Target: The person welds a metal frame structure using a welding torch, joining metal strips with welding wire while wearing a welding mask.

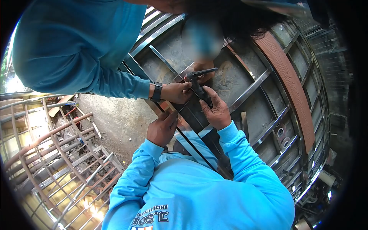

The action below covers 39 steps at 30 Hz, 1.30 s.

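My right hand is closed around the lower end of a black hand tool with a long narrow arm at its top and a small red spot. Its exact kind I cannot make out. Lower left of it, my left hand is closed in a pinch at the edge of a metal frame; what lies between the fingers is too small to name. A co-worker's hand, with a black watch on the wrist, reaches in from the left beside the tool. The co-worker's other hand is partly hidden behind it.
Across the frame lies a curved brown wood-grain strip. Two tape rolls rest between bars at the right. Rusty metal grating and scrap stand at the left on concrete ground. The co-worker's teal sleeve fills the upper left.
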Motion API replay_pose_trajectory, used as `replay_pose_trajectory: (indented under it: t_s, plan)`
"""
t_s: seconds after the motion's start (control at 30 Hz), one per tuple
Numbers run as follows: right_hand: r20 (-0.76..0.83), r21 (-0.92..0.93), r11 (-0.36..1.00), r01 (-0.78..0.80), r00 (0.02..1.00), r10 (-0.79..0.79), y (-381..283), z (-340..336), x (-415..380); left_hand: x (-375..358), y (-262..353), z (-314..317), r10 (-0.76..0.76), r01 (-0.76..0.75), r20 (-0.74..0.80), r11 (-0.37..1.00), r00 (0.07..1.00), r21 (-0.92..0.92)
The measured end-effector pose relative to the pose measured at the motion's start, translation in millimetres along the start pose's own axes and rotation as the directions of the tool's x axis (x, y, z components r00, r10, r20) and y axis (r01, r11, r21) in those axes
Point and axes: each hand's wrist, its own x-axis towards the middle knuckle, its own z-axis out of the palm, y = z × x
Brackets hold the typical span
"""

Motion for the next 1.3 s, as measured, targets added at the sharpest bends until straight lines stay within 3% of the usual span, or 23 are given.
replay_pose_trajectory:
  t_s: [0.2, 0.6, 0.7, 0.8, 0.9, 1.1, 1.13, 1.23, 1.3]
  plan:
    - [0.007, 0.058, 0.998, -0.026, 1.0, 0.026, -4, -1, 0, 0, 0, 0, -0.003, 0.003, 0.004, 1.0, 1.0, 0.006]
    - [0.074, -0.087, 0.995, -0.055, 0.995, 0.062, -6, -3, 3, 0, 0, -1, 0.014, -0.014, 0.0, 1.0, 1.0, -0.011]
    - [0.024, 0.003, 1.0, -0.021, 1.0, 0.021, -3, 0, 2, -2, -2, -3, 0.012, -0.012, 0.012, 0.999, 1.0, -0.051]
    - [-0.009, -0.027, 0.999, -0.017, 1.0, 0.017, -1, -1, 1, -2, 0, -16, -0.003, 0.006, 0.096, 1.0, 0.995, -0.022]
    - [-0.019, -0.052, 0.999, -0.004, 1.0, 0.003, -2, -1, 0, 2, 10, -33, 0.016, -0.014, 0.064, 0.999, 0.998, -0.037]
    - [-0.036, -0.027, 1.0, -0.002, 0.999, 0.001, 2, 0, -1, 50, 26, -76, 0.039, -0.044, 0.026, 0.975, 0.999, 0.217]
    - [-0.039, -0.038, 0.999, 0.004, 0.999, -0.006, 0, 0, -1, 62, 33, -83, -0.016, -0.001, 0.057, 0.956, 0.998, 0.293]
    - [-0.045, -0.061, 0.998, 0.011, 0.999, -0.014, -4, -1, 0, 92, 21, -82, 0.075, -0.123, 0.13, 0.897, 0.989, 0.424]
    - [-0.043, -0.049, 0.999, -0.007, 0.999, 0.005, -3, -1, 0, 115, 31, -88, 0.091, -0.212, 0.271, 0.861, 0.958, 0.462]
